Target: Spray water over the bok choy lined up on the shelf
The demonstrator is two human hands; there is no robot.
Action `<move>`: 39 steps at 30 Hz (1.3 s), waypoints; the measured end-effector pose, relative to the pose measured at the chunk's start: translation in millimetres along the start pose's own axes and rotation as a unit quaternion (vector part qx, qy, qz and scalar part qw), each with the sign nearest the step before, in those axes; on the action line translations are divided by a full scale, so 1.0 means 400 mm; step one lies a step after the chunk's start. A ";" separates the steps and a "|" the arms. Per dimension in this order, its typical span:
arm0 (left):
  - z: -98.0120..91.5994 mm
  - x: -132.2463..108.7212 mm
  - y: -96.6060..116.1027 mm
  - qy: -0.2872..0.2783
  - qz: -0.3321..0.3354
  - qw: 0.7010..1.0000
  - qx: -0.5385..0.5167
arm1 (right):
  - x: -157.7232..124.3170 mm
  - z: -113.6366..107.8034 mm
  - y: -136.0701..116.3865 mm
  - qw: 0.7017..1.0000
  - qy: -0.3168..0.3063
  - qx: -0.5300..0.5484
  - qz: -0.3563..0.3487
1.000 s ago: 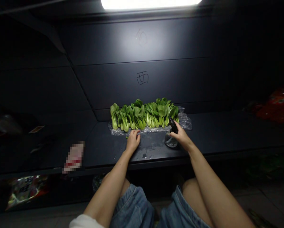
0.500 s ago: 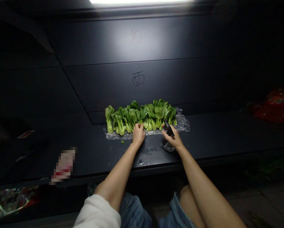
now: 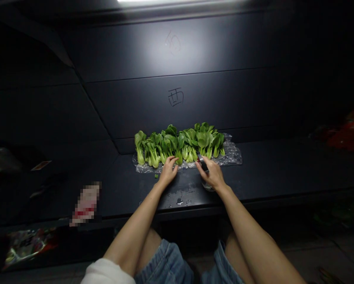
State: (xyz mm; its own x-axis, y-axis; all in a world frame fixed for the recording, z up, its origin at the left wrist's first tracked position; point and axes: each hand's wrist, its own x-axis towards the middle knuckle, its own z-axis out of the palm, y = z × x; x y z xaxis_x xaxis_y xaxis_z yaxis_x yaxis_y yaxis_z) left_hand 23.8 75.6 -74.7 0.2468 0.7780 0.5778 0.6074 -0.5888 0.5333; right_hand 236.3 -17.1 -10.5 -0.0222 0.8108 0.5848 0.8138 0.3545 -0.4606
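Observation:
Several heads of bok choy [image 3: 190, 142] stand side by side in a row on clear plastic wrap [image 3: 231, 154], leaning toward the back panel. My left hand [image 3: 167, 173] rests at the front of the row, fingers and thumb apart. Its fingertips are close to the white-green base of one head; whether they touch it I cannot tell. Wrapped in my right hand [image 3: 214, 173] is a spray bottle [image 3: 203, 163] with a black trigger head. Its clear body shows below the hand, while much of its neck is hidden by the fingers.
A dark shelf [image 3: 271, 169] runs beneath the vegetables, with water drops [image 3: 179, 201] near its front edge. A small green scrap [image 3: 156, 176] lies in front of the wrap. Labels [image 3: 41, 165] are at left, red packages [image 3: 350, 132] at right, and a shiny packet [image 3: 27, 244] lies below.
My left hand has loosened its pinch and shifted slightly left, off a bok choy head. My right hand has tilted the spray bottle's head leftward. The view has swung slightly left.

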 end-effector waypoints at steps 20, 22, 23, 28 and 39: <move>-0.020 -0.060 -0.025 0.076 -0.072 0.994 -0.030 | 0.009 0.024 -0.065 0.988 -0.070 0.141 -0.005; -0.020 -0.062 -0.023 0.078 -0.075 0.994 -0.027 | 0.009 0.032 -0.068 0.989 -0.058 0.138 0.009; -0.019 -0.063 -0.022 0.078 -0.077 0.994 -0.024 | 0.009 0.036 -0.069 0.990 -0.049 0.132 0.018; -0.016 -0.065 -0.001 0.075 -0.070 0.995 -0.012 | 0.009 0.044 -0.072 0.993 -0.031 0.105 0.032; 0.007 -0.065 0.059 0.054 -0.058 0.997 -0.004 | 0.015 0.074 -0.081 0.995 -0.018 0.093 0.044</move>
State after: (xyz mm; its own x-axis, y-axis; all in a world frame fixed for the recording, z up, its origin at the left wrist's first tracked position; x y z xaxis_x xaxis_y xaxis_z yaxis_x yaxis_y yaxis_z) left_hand 33.7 42.3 -78.8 0.0927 0.8136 0.5740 0.6204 -0.4981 0.6058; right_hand 192.4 -9.8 -11.8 0.0209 0.8574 0.5142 0.6923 0.3586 -0.6261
